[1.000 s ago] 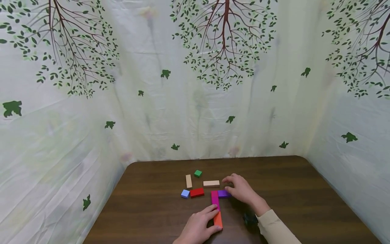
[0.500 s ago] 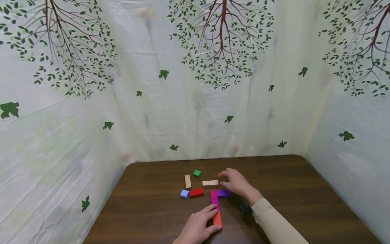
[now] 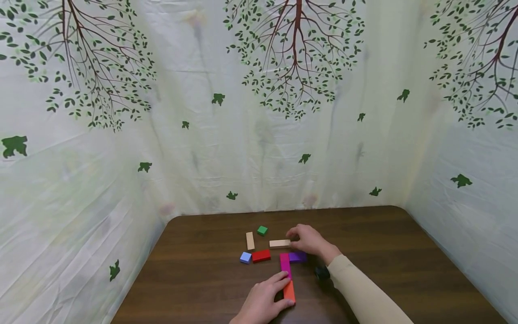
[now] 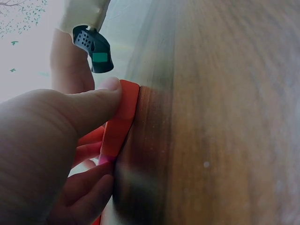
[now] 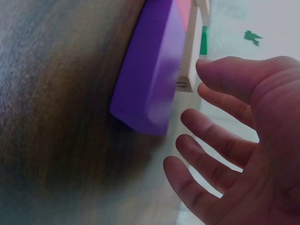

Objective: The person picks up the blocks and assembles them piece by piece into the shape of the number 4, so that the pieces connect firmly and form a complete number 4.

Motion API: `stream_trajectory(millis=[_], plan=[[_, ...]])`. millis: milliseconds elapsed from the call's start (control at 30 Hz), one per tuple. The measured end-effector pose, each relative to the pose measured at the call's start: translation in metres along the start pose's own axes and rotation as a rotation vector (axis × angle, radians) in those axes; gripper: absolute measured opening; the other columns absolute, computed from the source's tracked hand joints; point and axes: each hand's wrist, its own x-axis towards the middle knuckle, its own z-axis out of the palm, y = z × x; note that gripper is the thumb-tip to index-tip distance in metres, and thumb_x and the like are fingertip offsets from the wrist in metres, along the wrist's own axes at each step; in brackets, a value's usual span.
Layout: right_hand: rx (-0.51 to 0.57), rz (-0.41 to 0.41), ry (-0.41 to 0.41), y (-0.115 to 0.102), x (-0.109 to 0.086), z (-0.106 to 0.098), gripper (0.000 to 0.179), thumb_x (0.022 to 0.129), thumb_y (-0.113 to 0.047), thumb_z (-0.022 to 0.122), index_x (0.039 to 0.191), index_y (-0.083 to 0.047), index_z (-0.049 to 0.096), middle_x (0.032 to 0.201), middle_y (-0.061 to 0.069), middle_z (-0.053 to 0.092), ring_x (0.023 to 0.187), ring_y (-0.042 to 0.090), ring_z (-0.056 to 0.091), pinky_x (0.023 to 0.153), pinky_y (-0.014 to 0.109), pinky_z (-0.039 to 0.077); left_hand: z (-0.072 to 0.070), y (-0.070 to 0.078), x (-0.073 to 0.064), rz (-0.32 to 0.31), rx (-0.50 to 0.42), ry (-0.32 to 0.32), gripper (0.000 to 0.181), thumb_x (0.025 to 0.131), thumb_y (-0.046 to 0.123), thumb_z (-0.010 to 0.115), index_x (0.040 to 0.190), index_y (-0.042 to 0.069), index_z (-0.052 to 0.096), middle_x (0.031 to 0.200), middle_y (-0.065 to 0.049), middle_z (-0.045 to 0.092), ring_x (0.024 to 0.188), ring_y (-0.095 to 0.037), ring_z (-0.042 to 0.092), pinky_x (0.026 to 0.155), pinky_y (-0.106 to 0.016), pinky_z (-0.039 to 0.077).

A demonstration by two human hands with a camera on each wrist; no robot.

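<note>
Solid colour is carried by orange block (image 3: 289, 293), magenta block (image 3: 285, 260), purple block (image 3: 297, 257), red block (image 3: 261, 256), light-blue block (image 3: 245, 258), green block (image 3: 262, 231); pale tan by wood blocks (image 3: 278, 244). Table (image 3: 194, 279) is grained dark brown. Whitish backdrop (image 3: 259, 148) is printed with brown branches (image 3: 298, 22), green leaves (image 3: 14, 146).

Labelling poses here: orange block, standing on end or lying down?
Lying down: in the head view, the orange block stretches lengthwise along the tabletop, end to end with the magenta block.
</note>
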Motion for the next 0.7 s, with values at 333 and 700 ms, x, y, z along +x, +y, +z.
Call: stream_trajectory(millis=[333,700], plan=[[-0.008,0.023,0.005,0.001,0.003,0.006,0.028,0.086,-0.026,0.081,0.112,-0.016,0.077,0.101,0.0,0.068,0.094,0.02,0.06,0.084,0.044,0.05,-0.002,0.0,0.0,-0.014,-0.018,-0.017,0.061,0.09,0.058,0.068,0.14,0.024,0.063,0.146,0.012,0.053,0.125,-0.011,0.057,0.093,-0.044,0.052],[-0.1,0.005,0.053,-0.003,0.002,0.013,0.024,0.081,-0.026,0.085,0.104,-0.019,0.079,0.095,0.001,0.058,0.085,0.019,0.052,0.074,0.04,0.047,-0.001,-0.001,-0.001,0.003,-0.013,-0.011,0.061,0.091,0.057,0.067,0.14,0.022,0.062,0.146,0.01,0.052,0.124,-0.011,0.057,0.093,-0.044,0.053]])
